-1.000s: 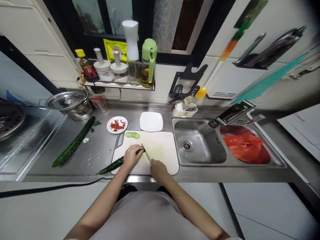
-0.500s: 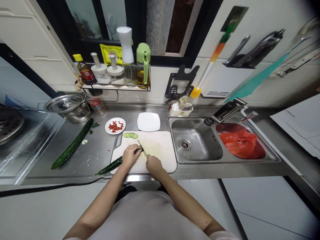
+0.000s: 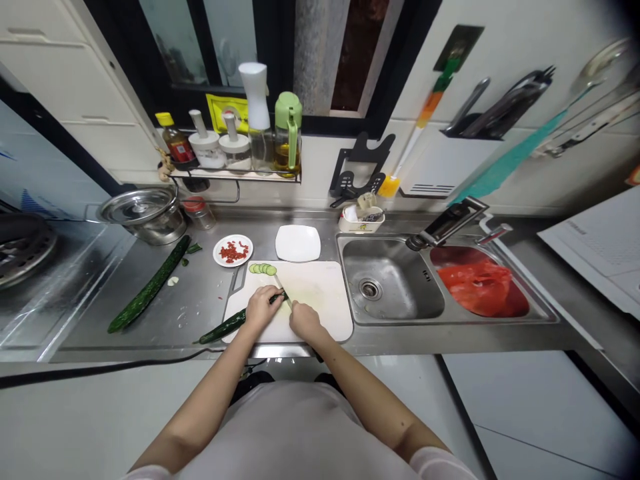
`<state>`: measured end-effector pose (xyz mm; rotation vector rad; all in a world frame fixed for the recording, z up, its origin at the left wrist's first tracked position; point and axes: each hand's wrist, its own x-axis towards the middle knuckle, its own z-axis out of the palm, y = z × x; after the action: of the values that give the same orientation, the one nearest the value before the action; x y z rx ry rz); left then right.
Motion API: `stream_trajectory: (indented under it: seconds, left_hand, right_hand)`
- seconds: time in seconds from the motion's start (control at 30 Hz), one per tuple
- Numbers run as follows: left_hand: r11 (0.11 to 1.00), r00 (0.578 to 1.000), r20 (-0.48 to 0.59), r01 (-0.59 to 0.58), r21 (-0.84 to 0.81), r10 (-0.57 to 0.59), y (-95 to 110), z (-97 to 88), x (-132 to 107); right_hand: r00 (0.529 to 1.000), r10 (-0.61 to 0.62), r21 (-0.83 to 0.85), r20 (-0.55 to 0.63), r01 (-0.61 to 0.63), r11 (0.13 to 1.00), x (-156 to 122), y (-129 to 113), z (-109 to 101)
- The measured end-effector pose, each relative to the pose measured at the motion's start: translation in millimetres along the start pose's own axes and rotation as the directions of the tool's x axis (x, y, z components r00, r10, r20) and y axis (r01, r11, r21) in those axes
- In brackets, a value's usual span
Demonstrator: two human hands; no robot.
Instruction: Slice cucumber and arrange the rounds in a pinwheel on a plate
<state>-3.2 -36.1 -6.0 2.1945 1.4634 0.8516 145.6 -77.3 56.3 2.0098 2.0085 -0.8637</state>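
Dark green cucumber (image 3: 223, 327), white cutting board (image 3: 320, 293).

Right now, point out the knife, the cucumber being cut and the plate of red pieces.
knife (image 3: 278, 283), head view, on the bare blade.
cucumber (image 3: 223, 329), head view, on its dark green uncut length.
plate of red pieces (image 3: 219, 254), head view, on its white left rim.

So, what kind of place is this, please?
Most likely a home kitchen: a steel sink set in the counter, a shelf of seasoning bottles, and a cutting board where the left hand holds a cucumber and the right hand a knife.
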Motion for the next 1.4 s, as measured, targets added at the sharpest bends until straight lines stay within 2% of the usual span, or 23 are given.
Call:
stream_trajectory:
  seconds: [0.27,0.53,0.93,1.07,1.2,1.33,1.4]
  left_hand:
    - [1.000,1.000,0.004,0.007,0.016,-0.007,-1.0,1.4,-0.2]
    - [1.000,1.000,-0.001,0.008,0.011,-0.008,-3.0,2.8,-0.3]
    - [0.999,0.999,0.031,0.035,-0.014,-0.035,-4.5,3.7,0.8]
    - [0.995,0.995,0.045,0.086,-0.048,-0.083,-2.0,2.2,1.7]
    - [0.973,0.984,0.051,0.177,-0.146,-0.171,1.3,-2.6,5.3]
    - [0.891,0.937,-0.022,0.323,-0.321,-0.348,-0.5,-5.1,12.7]
    - [0.857,0.916,-0.036,0.360,-0.370,-0.400,-2.3,-4.6,17.7]
  right_hand:
    - [0.999,0.028,-0.011,0.039,-0.028,1.000,-13.5,7.0,3.4]
    - [0.999,0.036,-0.047,0.014,-0.035,0.998,-30.5,15.9,15.9]
    - [0.998,0.046,-0.030,0.031,-0.045,0.999,-22.8,14.1,5.9]
    - [1.000,0.029,-0.033,-0.002,-0.029,0.999,-19.9,17.4,2.6]
    - [0.998,0.038,-0.109,-0.041,-0.043,0.993,-21.4,26.0,-1.7]
    - [0.990,0.039,-0.175,-0.134,-0.063,0.983,-21.6,38.1,-4.1]
    - [0.982,0.028,-0.197,-0.189,-0.066,0.978,-20.6,43.3,-4.3]
